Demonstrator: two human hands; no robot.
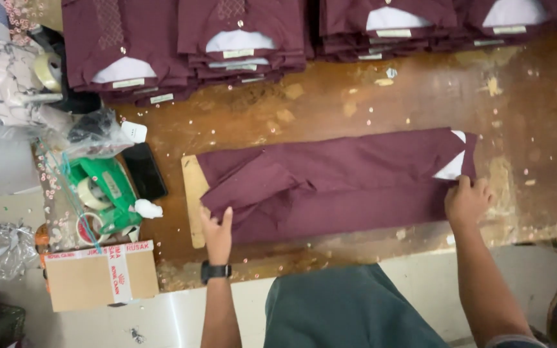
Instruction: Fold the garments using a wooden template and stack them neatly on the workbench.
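Note:
A maroon shirt (pixel 336 183) lies folded lengthwise across a worn brown table (pixel 420 96), its collar end with a white insert (pixel 452 169) at the right. My left hand (pixel 217 232), with a black watch at the wrist, presses flat on the shirt's near left corner. Under that end sits a thin cardboard folding board (pixel 193 193). My right hand (pixel 467 201) grips the near edge of the shirt beside the collar.
Stacks of folded maroon shirts (pixel 240 38) line the table's far edge. At the left lie a green tape dispenser (pixel 101 193), a black phone (pixel 144 171), a cardboard box (pixel 101 276), tape rolls and plastic bags.

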